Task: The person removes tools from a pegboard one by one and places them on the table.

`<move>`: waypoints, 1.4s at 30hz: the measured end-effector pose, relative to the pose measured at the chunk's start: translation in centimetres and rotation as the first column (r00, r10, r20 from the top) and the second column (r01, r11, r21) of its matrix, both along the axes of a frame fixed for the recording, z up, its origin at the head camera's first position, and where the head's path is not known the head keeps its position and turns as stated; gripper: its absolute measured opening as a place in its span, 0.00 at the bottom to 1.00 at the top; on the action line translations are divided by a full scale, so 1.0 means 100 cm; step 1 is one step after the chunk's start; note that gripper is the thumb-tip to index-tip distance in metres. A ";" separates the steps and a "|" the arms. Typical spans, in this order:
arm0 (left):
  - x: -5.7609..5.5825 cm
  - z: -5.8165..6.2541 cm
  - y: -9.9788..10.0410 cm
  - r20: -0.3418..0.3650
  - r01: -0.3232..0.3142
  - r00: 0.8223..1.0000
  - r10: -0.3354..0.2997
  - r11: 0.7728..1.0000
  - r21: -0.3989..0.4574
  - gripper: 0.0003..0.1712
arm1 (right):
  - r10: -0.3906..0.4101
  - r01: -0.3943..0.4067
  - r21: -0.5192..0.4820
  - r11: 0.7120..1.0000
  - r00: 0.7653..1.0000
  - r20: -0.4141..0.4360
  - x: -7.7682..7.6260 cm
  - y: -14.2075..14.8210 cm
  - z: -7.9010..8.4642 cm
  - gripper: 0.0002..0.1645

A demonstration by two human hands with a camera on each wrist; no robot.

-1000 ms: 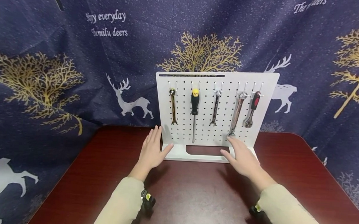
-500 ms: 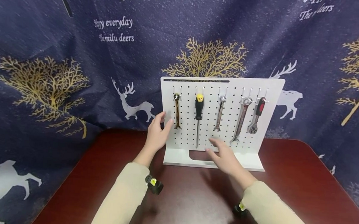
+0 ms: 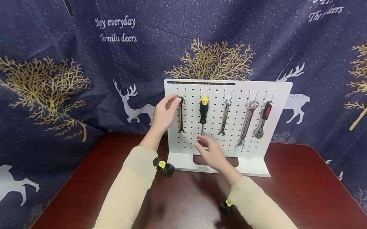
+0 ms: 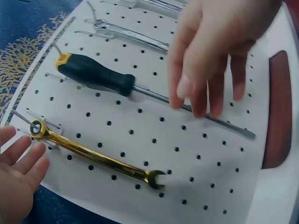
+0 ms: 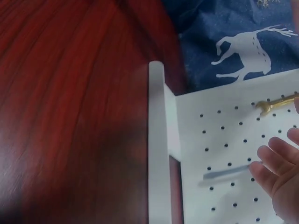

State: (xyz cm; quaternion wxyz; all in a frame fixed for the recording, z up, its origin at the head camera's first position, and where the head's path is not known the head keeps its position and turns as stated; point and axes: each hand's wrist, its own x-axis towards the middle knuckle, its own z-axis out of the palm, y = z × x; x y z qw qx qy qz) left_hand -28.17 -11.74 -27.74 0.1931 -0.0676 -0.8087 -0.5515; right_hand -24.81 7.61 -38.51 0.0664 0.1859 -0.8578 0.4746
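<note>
My left hand [image 3: 165, 114] is at the upper left of a white pegboard [image 3: 188, 142], fingertips right at the ring end of a gold combination wrench [image 4: 96, 156] hanging on a hook. In the left wrist view the fingers [image 4: 29, 161] are extended and hold nothing. My right hand [image 3: 213, 154], fingers loosely bent, is in front of the lower board. It overlaps the shaft of a screwdriver [image 3: 204, 110] with a black and yellow handle, hiding the tip in the head view. The right wrist view shows only part of that hand [image 5: 287, 182], beside the blurred shaft.
To the right hang a small silver combination wrench [image 3: 225, 118], a larger wrench [image 3: 247, 125] and a ratchet [image 3: 263, 119] with a black and red handle. The board's foot [image 3: 256, 167] stands on a reddish-brown table [image 3: 288, 187]. A blue deer-print cloth [image 3: 136, 57] hangs behind.
My left hand has risen from the board's lower left edge to the gold wrench's ring end. The right hand has moved left from below the large wrench to the screwdriver shaft.
</note>
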 end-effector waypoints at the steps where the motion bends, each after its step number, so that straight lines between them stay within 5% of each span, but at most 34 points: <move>1: -0.002 0.002 0.000 0.006 0.007 1.000 -0.007 1.000 -0.004 0.27 | -0.004 0.004 -0.003 1.000 1.000 0.006 -0.001 -0.003 0.002 0.27; 13: -0.013 0.009 0.003 0.095 0.052 0.994 -0.052 0.999 0.012 0.23 | 0.032 -0.023 -0.082 0.996 0.994 0.103 -0.016 -0.028 0.010 0.29; 26: -0.013 0.014 0.005 0.109 0.049 0.993 -0.048 0.999 -0.006 0.22 | 0.077 -0.034 -0.214 0.976 0.977 0.198 -0.028 -0.062 0.009 0.35; 33: -0.014 0.014 0.005 0.114 0.098 0.988 -0.108 0.991 0.092 0.20 | 0.040 0.028 -0.337 0.941 0.980 0.195 -0.022 -0.065 -0.001 0.16; 42: -0.010 0.013 0.001 0.097 0.096 0.990 -0.107 0.988 0.117 0.15 | 0.050 0.063 -0.504 0.861 0.977 0.208 -0.004 -0.072 -0.018 0.12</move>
